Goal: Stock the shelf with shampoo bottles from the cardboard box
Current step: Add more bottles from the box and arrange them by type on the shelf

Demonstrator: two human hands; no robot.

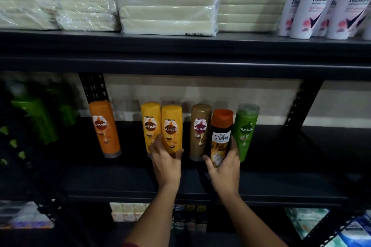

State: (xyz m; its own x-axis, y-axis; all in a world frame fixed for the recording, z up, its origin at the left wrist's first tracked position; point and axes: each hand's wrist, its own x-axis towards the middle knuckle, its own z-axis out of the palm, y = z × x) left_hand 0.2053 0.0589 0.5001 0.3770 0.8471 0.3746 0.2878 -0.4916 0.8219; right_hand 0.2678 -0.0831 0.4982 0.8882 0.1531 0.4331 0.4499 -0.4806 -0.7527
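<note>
Both forearms reach up and forward from the bottom of the view onto the middle shelf, a dark metal board. The left hand has its fingers and thumb curled round the lower part of a yellow bottle, which stands upright with its cap end down, touching a second yellow bottle on its left. The right hand grips the base of a black bottle with an orange cap, thumb on the left side and fingers on the right; its long axis runs nearly upright, leaning slightly right, cap pointing up, label facing the camera. It sits between a brown bottle and a green bottle, close against both. Well to the left stands an orange bottle, leaning a little. On the shelf above lie wrapped pale packs and white deodorant sticks with pink caps.
</note>
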